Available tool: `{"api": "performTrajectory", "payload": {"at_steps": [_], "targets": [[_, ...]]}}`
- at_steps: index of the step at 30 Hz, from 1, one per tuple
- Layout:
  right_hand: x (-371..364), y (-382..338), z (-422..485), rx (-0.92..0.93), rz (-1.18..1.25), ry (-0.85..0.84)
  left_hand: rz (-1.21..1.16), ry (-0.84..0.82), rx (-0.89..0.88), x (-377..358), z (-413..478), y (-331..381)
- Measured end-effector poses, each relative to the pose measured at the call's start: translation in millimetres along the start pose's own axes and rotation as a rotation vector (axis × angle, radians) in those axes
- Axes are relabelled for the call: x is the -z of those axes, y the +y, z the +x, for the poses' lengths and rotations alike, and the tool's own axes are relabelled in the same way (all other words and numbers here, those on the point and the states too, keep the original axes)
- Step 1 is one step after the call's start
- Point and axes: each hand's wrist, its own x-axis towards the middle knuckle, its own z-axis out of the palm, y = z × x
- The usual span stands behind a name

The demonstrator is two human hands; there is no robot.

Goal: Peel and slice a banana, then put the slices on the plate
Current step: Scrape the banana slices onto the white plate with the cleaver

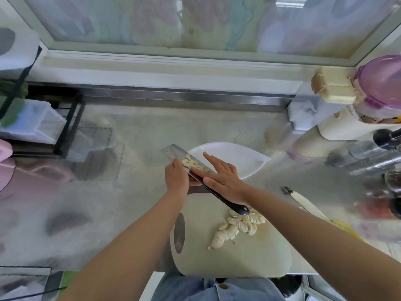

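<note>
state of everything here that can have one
knife: raised, blade loaded with slices
blade slices: not yet on the plate
plate: no slices visible on it
board slices: heaped on cutting board
left hand: grips the blade
right hand: fingers straight, resting on knife
banana peel: lying on counter

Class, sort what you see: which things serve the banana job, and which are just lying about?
Job: knife, slices, plate, board, peel, left hand, right hand.
Lying about: rack, beige box, purple-lidded tub.
</note>
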Motion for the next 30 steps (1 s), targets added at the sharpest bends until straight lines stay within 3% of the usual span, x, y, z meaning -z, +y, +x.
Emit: {"api": "performTrajectory", "payload": {"at_steps": [13,25,30], "targets": [[-1.7,37.4,3.6,-0.167,-0.116,0.033,0.1,0.086,-0.06,-6.0,-0.4,-13.2],[-1.1,16.1,12.4,0.077,-0.088,0.013,0.138,0.08,-0.076,-11.8,-3.2,-13.6],[-1.7,20.5,15.3,0.028,-0.118,0.002,0.104,0.086,-0.042,-13.1,-5.2,-9.3]]}}
